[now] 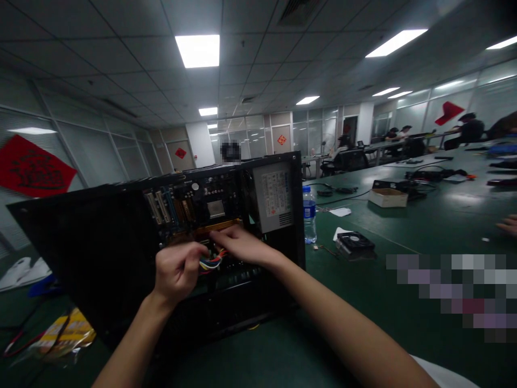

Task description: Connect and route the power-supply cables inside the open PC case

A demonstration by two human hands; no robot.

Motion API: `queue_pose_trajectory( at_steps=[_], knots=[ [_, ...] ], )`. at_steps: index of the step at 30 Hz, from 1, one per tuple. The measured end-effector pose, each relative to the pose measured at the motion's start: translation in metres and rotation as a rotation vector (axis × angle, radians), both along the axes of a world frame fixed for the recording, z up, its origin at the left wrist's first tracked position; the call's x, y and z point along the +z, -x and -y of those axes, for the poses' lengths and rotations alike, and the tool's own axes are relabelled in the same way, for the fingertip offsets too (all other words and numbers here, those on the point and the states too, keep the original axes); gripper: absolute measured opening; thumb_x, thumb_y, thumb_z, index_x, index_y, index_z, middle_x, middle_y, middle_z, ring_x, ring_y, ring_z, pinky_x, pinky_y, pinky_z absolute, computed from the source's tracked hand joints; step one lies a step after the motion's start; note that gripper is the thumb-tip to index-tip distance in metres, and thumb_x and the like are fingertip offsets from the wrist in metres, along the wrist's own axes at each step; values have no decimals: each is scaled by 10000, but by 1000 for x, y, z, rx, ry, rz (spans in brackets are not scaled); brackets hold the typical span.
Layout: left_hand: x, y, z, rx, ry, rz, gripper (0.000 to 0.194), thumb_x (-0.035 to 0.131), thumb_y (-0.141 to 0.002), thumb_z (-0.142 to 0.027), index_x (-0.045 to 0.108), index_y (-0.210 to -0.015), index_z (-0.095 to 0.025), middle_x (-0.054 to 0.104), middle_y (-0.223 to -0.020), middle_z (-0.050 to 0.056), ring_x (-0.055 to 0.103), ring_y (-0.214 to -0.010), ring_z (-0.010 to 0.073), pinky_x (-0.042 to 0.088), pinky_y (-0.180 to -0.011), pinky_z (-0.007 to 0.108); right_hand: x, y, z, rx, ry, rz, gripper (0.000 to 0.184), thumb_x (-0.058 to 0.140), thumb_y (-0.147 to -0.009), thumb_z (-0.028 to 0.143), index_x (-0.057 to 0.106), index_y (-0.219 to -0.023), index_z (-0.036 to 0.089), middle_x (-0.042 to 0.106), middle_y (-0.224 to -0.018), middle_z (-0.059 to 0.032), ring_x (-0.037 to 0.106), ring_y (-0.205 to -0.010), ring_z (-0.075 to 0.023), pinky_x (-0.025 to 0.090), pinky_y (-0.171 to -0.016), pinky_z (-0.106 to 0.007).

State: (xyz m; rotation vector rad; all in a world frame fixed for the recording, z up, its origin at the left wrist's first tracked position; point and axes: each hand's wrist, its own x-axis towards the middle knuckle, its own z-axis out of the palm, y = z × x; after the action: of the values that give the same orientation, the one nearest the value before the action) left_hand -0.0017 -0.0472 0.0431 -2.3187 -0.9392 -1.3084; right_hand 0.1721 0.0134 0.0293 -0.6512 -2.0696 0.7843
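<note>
An opened black computer case (97,258) stands on the table before me, its inside facing me. Both hands reach into it, in front of the motherboard (202,191). My left hand (175,269) is closed, its fingertips on a bundle of coloured wires (212,262). Just to the right, my right hand (240,242) has its fingers bent together at the upper end of these wires, beside a gold-edged strip on the board. What its fingertips grip is hidden and slightly blurred. A silver power supply (274,196) sits in the case's upper right corner.
A water bottle (309,215) stands against the case's right side. Further right on the green table (347,312) lie a black fan cooler (355,243), an open small box (388,198) and cables. A yellow packet (68,328) lies at left. Another person's hand (508,224) shows at the right edge.
</note>
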Motion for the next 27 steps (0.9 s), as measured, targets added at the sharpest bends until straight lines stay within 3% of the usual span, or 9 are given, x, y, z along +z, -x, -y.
queue_pose_trajectory(
  at_steps=[3, 4, 7, 11, 17, 20, 22, 24, 27],
  knots=[
    [2, -8, 7, -65, -135, -37, 353, 390, -918, -232, 630, -664, -178, 629, -528, -13, 575, -470, 102, 467, -600, 244, 6, -5, 13, 125, -158, 105, 218, 508, -921, 326, 628, -935, 145, 662, -917, -41, 589, -853, -158, 437, -755, -258],
    [3, -12, 9, -108, -173, -65, 327, 398, -908, -201, 623, -671, -179, 627, -527, -17, 569, -467, 100, 466, -618, 255, 8, -6, 17, 149, -229, 95, 213, 560, -883, 264, 612, -1053, 146, 655, -1070, -74, 582, -984, -179, 436, -839, -280],
    [5, -23, 16, -222, -243, -173, 270, 424, -870, -142, 591, -661, -184, 599, -510, -27, 515, -436, 94, 425, -596, 278, 16, -6, 31, 274, -356, 72, 453, 601, -800, 122, 520, -1245, 146, 581, -1268, -111, 524, -1160, -198, 405, -965, -310],
    [8, -32, 25, -179, -340, -180, 225, 460, -845, -126, 580, -666, -190, 574, -500, -32, 483, -437, 92, 405, -593, 285, 23, -8, 40, 347, -348, 65, 471, 540, -829, 82, 495, -1294, 146, 599, -1239, -93, 551, -1130, -188, 420, -959, -307],
    [9, -38, 32, -173, -346, -189, 171, 527, -840, -107, 579, -698, -187, 593, -549, -41, 530, -495, 80, 442, -660, 282, 29, -16, 37, 266, -450, 139, 358, 562, -837, 88, 579, -1188, 155, 571, -1233, -106, 521, -1154, -203, 407, -970, -331],
    [10, -41, 33, -172, -337, -178, 129, 552, -843, -111, 585, -748, -193, 628, -609, -35, 575, -565, 92, 470, -714, 292, 29, -20, 32, 230, -519, 175, 208, 555, -865, 129, 587, -1070, 145, 613, -1102, -85, 567, -1027, -183, 447, -890, -303],
    [13, -39, 31, -149, -324, -139, 110, 570, -837, -106, 612, -887, -194, 699, -817, 20, 652, -785, 145, 499, -806, 324, 28, -20, 30, 138, -567, 179, 133, 544, -890, 169, 572, -1017, 146, 622, -1012, -68, 581, -950, -178, 464, -843, -298],
    [16, -35, 28, -104, -303, -73, 224, 552, -844, -87, 605, -1035, -192, 685, -1056, 74, 639, -1010, 194, 512, -885, 353, 27, -19, 32, -7, -626, 189, 150, 511, -919, 185, 547, -1059, 144, 608, -1035, -82, 583, -960, -186, 474, -836, -309],
    [19, -25, 20, -25, -272, 28, 309, 472, -871, -59, 585, -1122, -199, 646, -1170, 75, 619, -1084, 193, 514, -946, 359, 29, -15, 42, -210, -726, 302, 235, 419, -964, 161, 494, -1187, 157, 563, -1119, -110, 588, -979, -197, 494, -811, -325]
  ],
)
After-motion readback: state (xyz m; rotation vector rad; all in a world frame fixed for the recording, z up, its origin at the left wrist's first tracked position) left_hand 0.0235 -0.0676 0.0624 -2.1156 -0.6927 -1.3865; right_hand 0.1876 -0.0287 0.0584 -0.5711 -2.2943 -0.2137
